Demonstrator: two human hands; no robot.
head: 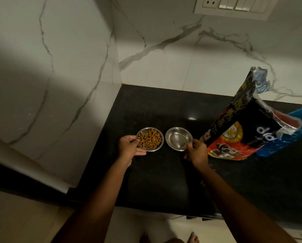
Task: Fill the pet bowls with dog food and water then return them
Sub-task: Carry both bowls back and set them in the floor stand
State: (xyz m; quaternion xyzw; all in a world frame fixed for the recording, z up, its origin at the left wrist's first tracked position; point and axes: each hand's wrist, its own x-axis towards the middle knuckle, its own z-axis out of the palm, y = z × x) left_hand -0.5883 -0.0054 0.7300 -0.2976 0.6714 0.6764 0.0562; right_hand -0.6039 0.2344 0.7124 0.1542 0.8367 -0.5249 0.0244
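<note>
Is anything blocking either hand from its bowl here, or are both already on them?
Nothing visible stands in the way. The left hand already grips the rim of the kibble bowl, and the right hand holds the edge of the second steel bowl. The dog food bag stands to the right, clear of both.

We see a dim, warm-lit view; a large soft shadow darkens the left marble wall (46,81); a small glare spot sits on the black countertop (191,118); edges bow with wide-angle distortion; forearms near the frame bottom go murky.
</note>
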